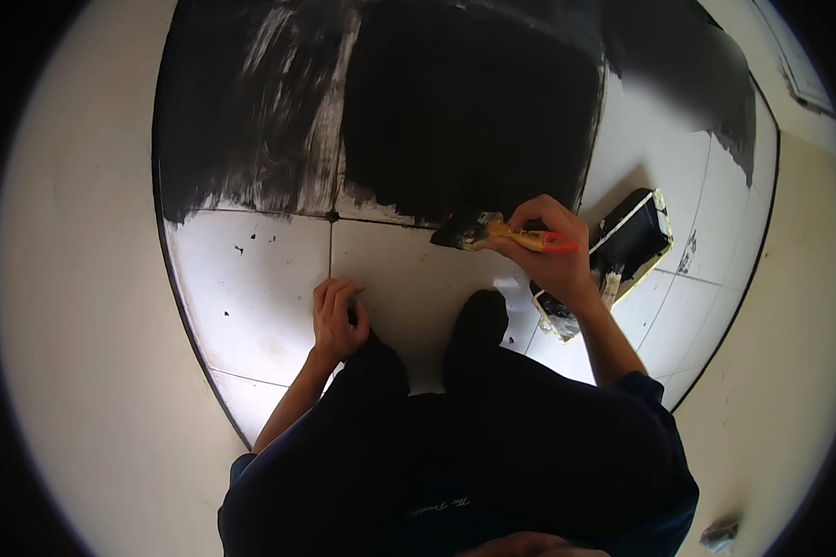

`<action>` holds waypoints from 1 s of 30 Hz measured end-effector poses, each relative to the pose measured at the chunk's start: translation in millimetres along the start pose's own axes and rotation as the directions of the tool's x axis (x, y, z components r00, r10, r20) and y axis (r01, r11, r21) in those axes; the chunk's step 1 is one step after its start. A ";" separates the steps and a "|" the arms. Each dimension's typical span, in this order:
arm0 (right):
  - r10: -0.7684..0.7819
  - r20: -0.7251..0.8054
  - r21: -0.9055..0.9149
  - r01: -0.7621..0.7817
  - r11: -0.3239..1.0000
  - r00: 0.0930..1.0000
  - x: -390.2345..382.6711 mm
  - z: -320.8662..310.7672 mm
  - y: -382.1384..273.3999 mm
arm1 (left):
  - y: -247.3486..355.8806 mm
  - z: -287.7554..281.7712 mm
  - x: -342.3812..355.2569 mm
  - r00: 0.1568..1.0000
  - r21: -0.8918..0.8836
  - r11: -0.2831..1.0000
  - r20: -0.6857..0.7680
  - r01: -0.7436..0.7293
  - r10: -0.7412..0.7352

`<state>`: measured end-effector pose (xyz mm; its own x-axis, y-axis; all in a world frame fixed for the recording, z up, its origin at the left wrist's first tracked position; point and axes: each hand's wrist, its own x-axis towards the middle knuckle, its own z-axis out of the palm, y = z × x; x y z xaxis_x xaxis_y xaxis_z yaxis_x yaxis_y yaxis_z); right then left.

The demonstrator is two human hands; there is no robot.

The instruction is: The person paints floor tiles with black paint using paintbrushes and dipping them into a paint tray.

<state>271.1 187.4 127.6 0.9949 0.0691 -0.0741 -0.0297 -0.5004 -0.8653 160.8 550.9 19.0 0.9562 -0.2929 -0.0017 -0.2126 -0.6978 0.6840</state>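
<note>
White floor tiles (241, 320) spread beneath both hands, meeting a pale wall (74, 232) left of the left fingers. The left hand (337, 314) is loosely curled; nothing shows in its grasp, but its palm is hidden, so I cannot tell whether it is empty. Beyond the fingers of both hands, black coating (474, 102) covers the farther tiles. Well to the right of the left fingers, the paintbrush (483, 229) is pinched by the right hand (553, 265), thumb and fingers closed on its handle. Its long axis runs crosswise: dark bristles reach left of those fingers, at the coating's near edge, and the orange-red end points right. Just right of the right fingers sits a black tray (643, 227).
</note>
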 end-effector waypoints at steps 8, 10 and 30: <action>-0.161 0.379 -0.241 0.265 0.934 0.911 125.5 -26.8 -29.7 | -0.4 -6.9 -0.4 1.000 -0.023 1.000 -0.021 -0.007 0.007; -0.064 0.368 -0.252 0.165 0.954 0.928 168.8 -25.9 -39.6 | -3.0 -6.1 -6.5 0.998 -0.027 1.000 -0.061 0.013 -0.015; -0.490 0.360 -0.135 0.564 0.815 0.794 183.3 107.1 -16.0 | -3.2 -14.9 -45.2 0.976 -0.054 0.976 0.065 0.209 -0.206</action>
<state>443.6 300.5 74.7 0.7698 0.6104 0.1868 0.5497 -0.4850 -0.6802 121.3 576.1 27.7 0.9643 -0.1848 -0.1899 0.0036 -0.7076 0.7066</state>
